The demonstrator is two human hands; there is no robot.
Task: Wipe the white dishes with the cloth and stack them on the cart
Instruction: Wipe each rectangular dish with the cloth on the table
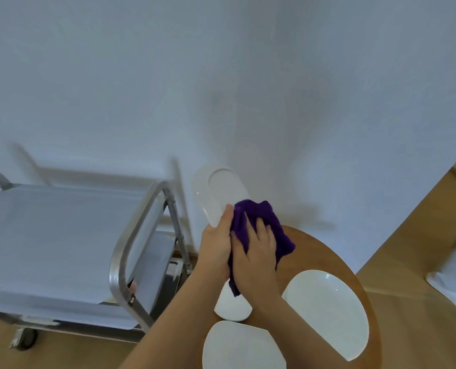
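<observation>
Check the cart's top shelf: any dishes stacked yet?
Empty: the cart's top shelf shows only bare grey surface, no dishes.

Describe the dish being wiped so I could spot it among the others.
Start at the round wooden table right of the metal cart. Above its far edge, the left hand holds up a long white dish, tilted. Unlike the plates lying flat, a purple cloth covers its lower part.

Cart (61, 235) left of table (314, 251); two dishes (328, 310) on table.
</observation>
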